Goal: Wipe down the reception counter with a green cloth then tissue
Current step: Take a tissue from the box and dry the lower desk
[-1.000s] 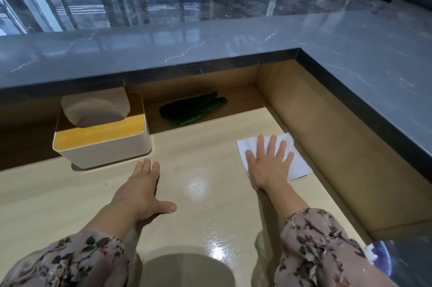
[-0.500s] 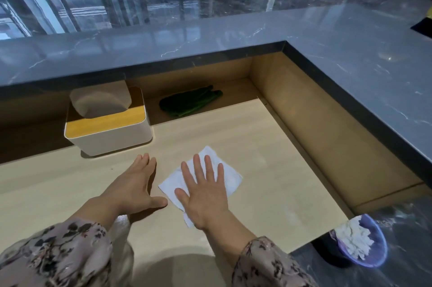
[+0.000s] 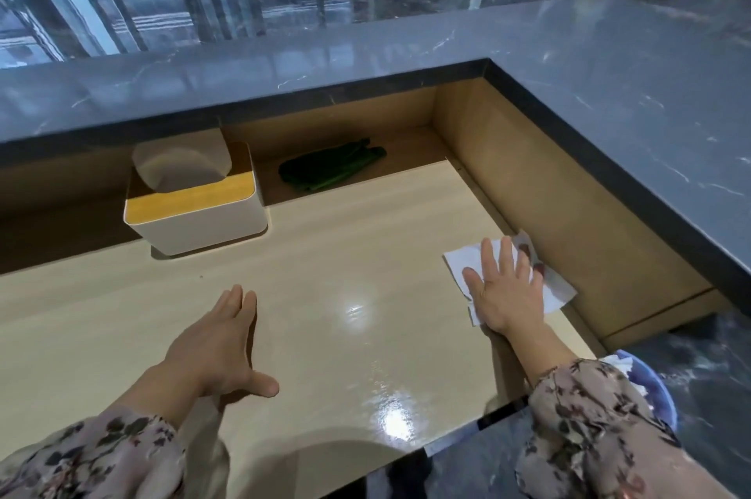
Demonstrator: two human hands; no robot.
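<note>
A person's right hand pressed flat, fingers straight and spread, on a white tissue at the right edge of the pale wooden surface, just beside the side panel. The left hand was open, holding nothing, well apart from the right. The green cloth lay bunched on the recessed shelf behind, near a tissue box.
</note>
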